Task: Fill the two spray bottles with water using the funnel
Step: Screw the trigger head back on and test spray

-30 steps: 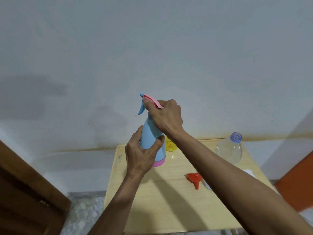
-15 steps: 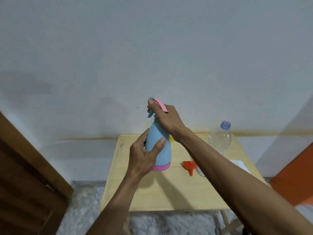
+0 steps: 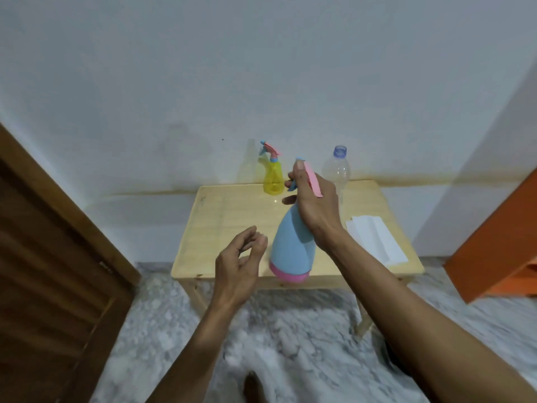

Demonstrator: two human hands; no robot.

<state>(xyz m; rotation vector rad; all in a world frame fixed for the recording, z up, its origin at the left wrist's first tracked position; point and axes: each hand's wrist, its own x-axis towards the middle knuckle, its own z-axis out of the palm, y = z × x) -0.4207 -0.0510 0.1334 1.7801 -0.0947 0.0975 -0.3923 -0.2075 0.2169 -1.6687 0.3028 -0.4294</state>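
Note:
My right hand [image 3: 315, 207] grips the neck and pink trigger head of a blue spray bottle [image 3: 292, 245] with a pink base, held in the air above the front edge of the wooden table [image 3: 232, 228]. My left hand [image 3: 239, 266] hovers just left of the bottle's body with loosely curled fingers and holds nothing. A yellow spray bottle [image 3: 273, 178] with a pink and blue head stands at the back of the table. A clear plastic water bottle [image 3: 337, 170] with a blue neck ring stands uncapped at the back right. The funnel is hidden from view.
A white sheet of paper [image 3: 374, 239] lies on the table's right side. A brown wooden door [image 3: 52, 257] is at the left and an orange cabinet [image 3: 499, 242] at the right. The floor [image 3: 290, 344] is grey marble, and a white wall stands behind the table.
My left hand has let go of the blue bottle's body. The bottle has come down and toward me, and the view has tilted downward, so the yellow bottle shows fully and the funnel is no longer seen.

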